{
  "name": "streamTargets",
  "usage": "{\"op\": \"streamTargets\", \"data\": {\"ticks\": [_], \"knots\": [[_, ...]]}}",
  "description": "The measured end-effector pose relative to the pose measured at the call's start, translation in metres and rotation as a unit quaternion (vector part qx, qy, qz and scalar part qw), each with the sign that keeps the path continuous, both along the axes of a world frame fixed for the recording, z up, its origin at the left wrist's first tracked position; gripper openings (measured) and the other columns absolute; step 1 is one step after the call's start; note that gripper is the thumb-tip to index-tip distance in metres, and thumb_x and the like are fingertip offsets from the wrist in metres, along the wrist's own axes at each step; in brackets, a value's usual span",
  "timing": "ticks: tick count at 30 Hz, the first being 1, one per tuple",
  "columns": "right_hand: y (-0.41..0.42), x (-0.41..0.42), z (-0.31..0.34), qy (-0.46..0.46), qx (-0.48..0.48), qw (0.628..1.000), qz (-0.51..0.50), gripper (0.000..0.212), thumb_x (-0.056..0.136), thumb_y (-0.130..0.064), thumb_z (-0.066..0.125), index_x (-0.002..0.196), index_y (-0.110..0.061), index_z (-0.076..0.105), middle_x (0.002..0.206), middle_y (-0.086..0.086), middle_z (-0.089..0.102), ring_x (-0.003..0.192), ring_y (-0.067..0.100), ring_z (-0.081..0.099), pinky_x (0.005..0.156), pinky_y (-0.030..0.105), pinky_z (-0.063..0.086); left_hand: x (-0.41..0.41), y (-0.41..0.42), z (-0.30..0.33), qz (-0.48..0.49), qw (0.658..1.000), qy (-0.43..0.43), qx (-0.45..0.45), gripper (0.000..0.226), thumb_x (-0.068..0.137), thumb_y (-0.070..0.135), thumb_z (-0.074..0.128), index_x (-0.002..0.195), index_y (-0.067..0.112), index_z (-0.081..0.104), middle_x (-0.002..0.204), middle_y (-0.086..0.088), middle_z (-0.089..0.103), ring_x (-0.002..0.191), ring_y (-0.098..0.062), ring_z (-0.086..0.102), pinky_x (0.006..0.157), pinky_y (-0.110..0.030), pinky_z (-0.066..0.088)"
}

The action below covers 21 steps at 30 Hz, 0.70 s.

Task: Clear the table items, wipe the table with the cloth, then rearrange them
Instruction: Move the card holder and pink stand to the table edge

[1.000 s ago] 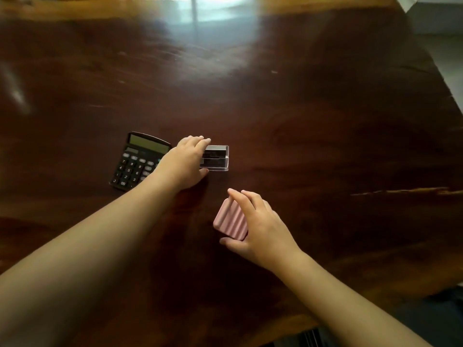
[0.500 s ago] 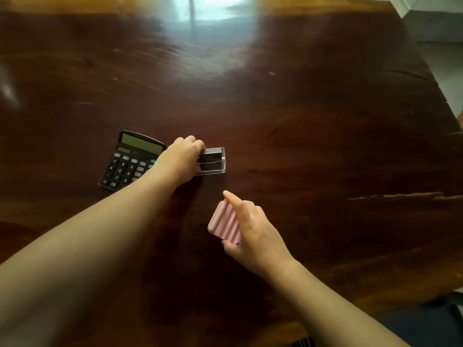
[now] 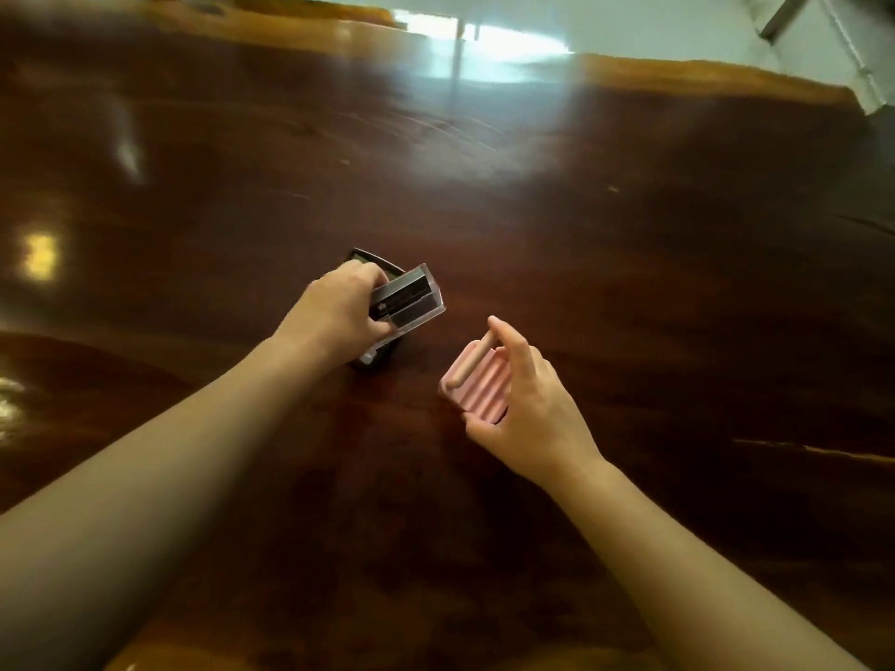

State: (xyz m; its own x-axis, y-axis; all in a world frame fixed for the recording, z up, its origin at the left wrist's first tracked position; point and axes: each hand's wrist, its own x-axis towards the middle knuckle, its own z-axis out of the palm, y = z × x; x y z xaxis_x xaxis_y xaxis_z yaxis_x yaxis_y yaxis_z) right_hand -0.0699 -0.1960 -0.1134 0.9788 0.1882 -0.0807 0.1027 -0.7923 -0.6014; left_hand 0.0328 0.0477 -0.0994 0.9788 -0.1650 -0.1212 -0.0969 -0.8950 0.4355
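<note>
Dark wood surface [image 3: 629, 283], glossy. Left hand [image 3: 334, 314] grips a clear box [image 3: 411, 300], tilted, lifted over the calculator [image 3: 375, 360], which lies mostly hidden beneath. At 4 o'clock from it, right hand [image 3: 525, 404] pinches a pink ribbed case [image 3: 477, 387], raised.

Glossy dark wood table [image 3: 629, 283]; clear plastic box [image 3: 411, 302]; ribbed matt pink case [image 3: 477, 389].

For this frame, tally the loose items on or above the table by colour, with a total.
Black: 1, the calculator, mostly hidden under the left hand.
Clear with dark contents: 1, the small box gripped by that hand.
Pink: 1, the ribbed case held in the right hand.
Total: 3
</note>
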Motion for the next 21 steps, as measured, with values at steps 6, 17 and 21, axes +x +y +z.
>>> {"op": "streamTargets", "data": {"ticks": [6, 17, 21], "knots": [[0.078, 0.029, 0.014, -0.013, 0.006, 0.997, 0.073, 0.112, 0.072, -0.032, 0.085, 0.156, -0.041, 0.012, 0.13, -0.001, 0.053, 0.108, 0.016, 0.052, 0.08, 0.036, 0.052, -0.034, 0.103, 0.021, 0.102, 0.995, -0.002, 0.016, 0.043, 0.071, 0.03, 0.083, 0.108, 0.019, 0.063, 0.102, -0.003, 0.063, 0.091, -0.024, 0.063, 0.076, -0.032, 0.046], [0.249, 0.052, 0.019, -0.029, 0.012, 0.984, 0.174, 0.114, 0.068, -0.038, 0.087, 0.154, -0.043, 0.011, 0.128, 0.003, 0.056, 0.107, 0.021, 0.057, 0.086, 0.038, 0.051, -0.123, 0.273, 0.014, 0.266, 0.963, 0.012, 0.029, 0.045, 0.069, 0.03, 0.087, 0.106, 0.022, 0.061, 0.104, -0.006, 0.064, 0.087, -0.023, 0.061, 0.074, -0.035, 0.05], [0.311, 0.049, 0.013, -0.022, 0.012, 0.977, 0.21, 0.114, 0.069, -0.039, 0.085, 0.154, -0.045, 0.009, 0.129, 0.002, 0.053, 0.111, 0.022, 0.056, 0.085, 0.041, 0.052, -0.156, 0.323, 0.006, 0.31, 0.95, 0.012, 0.028, 0.048, 0.069, 0.03, 0.087, 0.11, 0.022, 0.062, 0.105, -0.005, 0.064, 0.084, -0.019, 0.054, 0.072, -0.034, 0.047]]}}
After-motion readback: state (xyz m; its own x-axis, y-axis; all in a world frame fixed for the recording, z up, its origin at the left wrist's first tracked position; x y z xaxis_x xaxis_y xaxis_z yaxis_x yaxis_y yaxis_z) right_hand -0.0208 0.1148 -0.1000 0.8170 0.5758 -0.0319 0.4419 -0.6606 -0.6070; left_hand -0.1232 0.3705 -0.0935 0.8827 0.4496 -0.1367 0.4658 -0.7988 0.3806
